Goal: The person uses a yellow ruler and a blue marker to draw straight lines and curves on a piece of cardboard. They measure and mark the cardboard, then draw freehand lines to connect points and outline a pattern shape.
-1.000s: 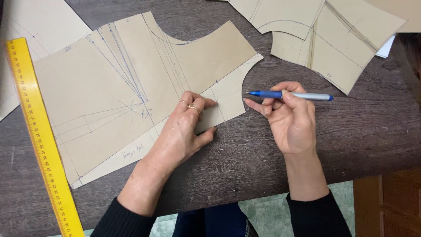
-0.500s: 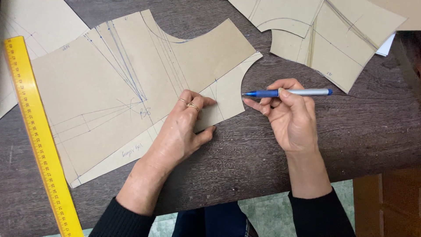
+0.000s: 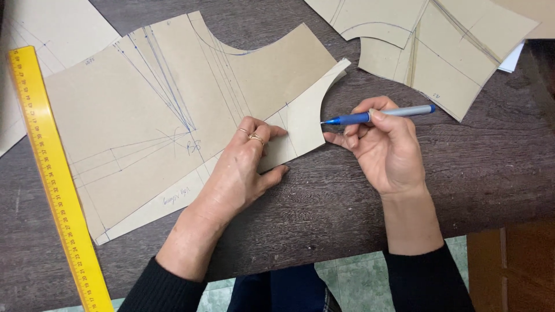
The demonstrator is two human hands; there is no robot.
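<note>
The left hand lay flat, fingers together, pressing the stiff tan card pattern near the dark wooden worktop's middle. The right hand pinched a blue pen, tip at its curved edge.

No packages, labels, signs or screens in view.

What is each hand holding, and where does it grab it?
The right hand holds a blue and grey pen around its middle, near the blue grip. The left hand grips nothing; it presses flat on the brown paper pattern piece.
</note>
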